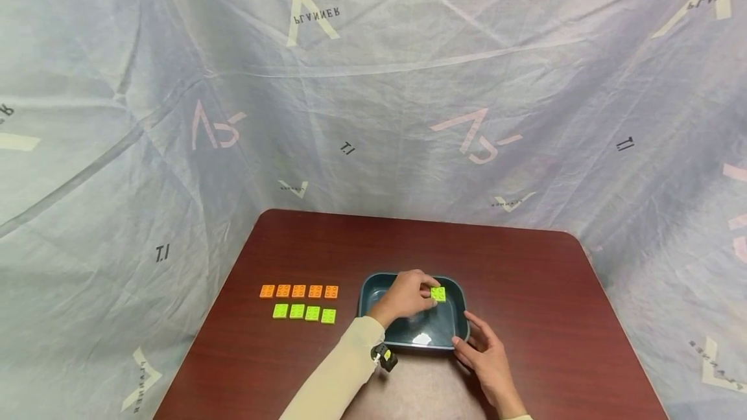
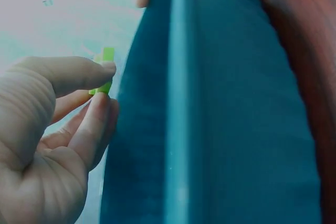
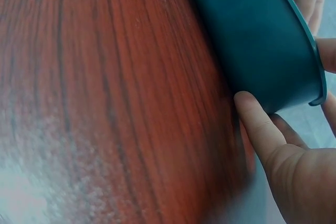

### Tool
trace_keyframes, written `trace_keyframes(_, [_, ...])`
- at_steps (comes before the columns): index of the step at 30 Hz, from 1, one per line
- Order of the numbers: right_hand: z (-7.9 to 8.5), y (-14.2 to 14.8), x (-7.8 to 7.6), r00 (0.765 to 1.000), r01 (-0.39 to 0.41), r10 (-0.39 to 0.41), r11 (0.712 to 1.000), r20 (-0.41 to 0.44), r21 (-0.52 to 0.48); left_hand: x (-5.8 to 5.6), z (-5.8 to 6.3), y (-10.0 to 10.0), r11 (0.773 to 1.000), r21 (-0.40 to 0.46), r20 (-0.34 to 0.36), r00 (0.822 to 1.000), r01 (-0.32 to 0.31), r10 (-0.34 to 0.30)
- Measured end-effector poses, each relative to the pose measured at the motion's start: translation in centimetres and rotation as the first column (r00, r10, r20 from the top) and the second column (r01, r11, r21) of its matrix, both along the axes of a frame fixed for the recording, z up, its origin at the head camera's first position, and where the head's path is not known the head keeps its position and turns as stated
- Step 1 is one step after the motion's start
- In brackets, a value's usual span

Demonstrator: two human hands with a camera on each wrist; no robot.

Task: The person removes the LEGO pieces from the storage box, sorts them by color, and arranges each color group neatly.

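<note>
Between thumb and fingertips, my left hand (image 1: 407,293) pinches a yellow-green toy building block (image 1: 438,294). In the head view the block overlaps the far right part of a dark teal rectangular dish (image 1: 446,324), its studs facing up. The left wrist view shows the same block (image 2: 108,55) edge-on at the fingertips, beside the dish wall (image 2: 231,103). At the dish's near right corner, my right hand (image 1: 489,355) grips the outside, thumb on the front and fingers at the right side. In the right wrist view its thumb (image 3: 257,116) lies low against the outer wall (image 3: 257,40).
Left of the dish, several orange blocks (image 1: 299,291) lie in a row, with a row of several yellow-green blocks (image 1: 296,311) nearer me. All rest on a reddish-brown wooden table (image 1: 525,277). Grey printed cloth (image 1: 373,115) hangs behind and at the sides.
</note>
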State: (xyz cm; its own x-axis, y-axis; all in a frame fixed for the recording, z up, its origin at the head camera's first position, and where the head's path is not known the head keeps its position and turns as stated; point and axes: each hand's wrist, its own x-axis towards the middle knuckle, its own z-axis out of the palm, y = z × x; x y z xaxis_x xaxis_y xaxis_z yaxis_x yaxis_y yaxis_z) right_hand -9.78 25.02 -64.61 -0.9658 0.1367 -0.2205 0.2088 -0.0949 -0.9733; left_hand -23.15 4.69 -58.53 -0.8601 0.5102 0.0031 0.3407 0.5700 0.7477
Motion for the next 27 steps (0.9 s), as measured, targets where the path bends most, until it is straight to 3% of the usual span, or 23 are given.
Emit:
trace_keyframes(14, [0.4, 0.1, -0.1, 1.000, -0.005, 0.005, 1.000, 0.006, -0.016, 0.5, 3.2, -4.2, 0.991, 0.122, 0.016, 0.999, -0.049, 0.047])
trace_keyframes(27, [0.5, -0.1, 0.1, 1.000, 0.005, -0.005, 1.000, 0.014, -0.027, 1.0, 4.1, -9.5, 0.970, 0.199, 0.004, 0.990, -0.140, 0.142])
